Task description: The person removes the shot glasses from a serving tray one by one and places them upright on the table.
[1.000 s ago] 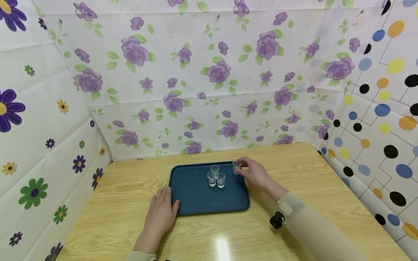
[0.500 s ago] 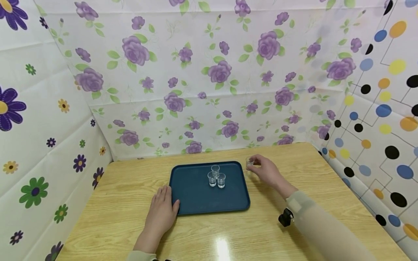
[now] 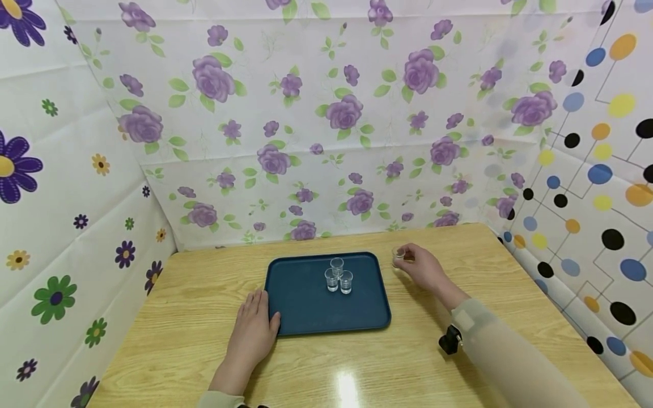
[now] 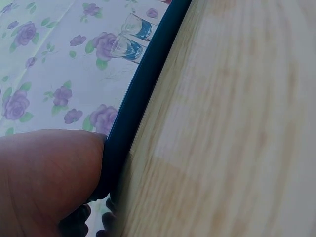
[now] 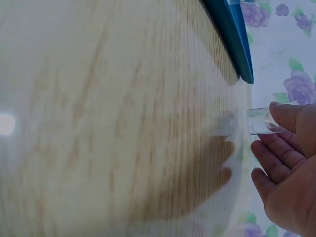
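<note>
Left hand [image 3: 251, 328] lay palm down, thumb [image 3: 274, 322] out sideways (fingers [image 3: 250, 304] straight-ish tbh), while the right hand [image 3: 422, 266], arm [image 3: 510, 345] stretched forward, held a pinch.

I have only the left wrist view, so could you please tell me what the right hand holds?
Observer: The right hand holds a small glass.
Operator: Thank you; could you also tell me where that glass is, please?
Observer: It is off the tray, past the tray's right edge as the head view shows it.
</note>
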A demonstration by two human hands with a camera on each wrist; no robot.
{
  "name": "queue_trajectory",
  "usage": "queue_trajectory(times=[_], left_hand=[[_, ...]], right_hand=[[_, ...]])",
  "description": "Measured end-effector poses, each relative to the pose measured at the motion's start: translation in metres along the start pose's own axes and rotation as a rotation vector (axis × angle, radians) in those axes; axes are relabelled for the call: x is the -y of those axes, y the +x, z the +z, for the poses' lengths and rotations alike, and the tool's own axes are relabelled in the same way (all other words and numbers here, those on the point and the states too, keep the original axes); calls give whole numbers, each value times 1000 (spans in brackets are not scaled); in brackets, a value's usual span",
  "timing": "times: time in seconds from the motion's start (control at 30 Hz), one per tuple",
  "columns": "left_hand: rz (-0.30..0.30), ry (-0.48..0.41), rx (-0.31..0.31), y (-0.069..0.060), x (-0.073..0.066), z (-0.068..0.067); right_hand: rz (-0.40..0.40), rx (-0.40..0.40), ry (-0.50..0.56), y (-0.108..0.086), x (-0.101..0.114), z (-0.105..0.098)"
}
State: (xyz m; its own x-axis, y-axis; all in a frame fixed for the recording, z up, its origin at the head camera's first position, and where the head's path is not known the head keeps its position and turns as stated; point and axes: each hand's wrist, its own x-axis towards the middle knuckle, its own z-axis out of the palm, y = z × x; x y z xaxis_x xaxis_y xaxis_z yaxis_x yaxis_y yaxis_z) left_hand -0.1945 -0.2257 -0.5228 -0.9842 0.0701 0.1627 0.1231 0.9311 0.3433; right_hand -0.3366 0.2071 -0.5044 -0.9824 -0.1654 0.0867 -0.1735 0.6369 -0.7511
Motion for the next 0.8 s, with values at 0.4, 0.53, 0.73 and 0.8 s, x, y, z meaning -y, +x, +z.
queue_trajectory(times=[0.4,0.53,0.73,0.8], left_hand=[[6,-21,-3,0,0,0],[7,-23,-6,0,1,0],[3,-32,-9,1,1,2],[3,-35,-10,1,2,2]], right_hand=[[8,-1,-4,-5,-10,0],[12,-1,3,-7,-9,0],[9,10,7,-10,-7,0],[11,15,22,-11,-6,0]])
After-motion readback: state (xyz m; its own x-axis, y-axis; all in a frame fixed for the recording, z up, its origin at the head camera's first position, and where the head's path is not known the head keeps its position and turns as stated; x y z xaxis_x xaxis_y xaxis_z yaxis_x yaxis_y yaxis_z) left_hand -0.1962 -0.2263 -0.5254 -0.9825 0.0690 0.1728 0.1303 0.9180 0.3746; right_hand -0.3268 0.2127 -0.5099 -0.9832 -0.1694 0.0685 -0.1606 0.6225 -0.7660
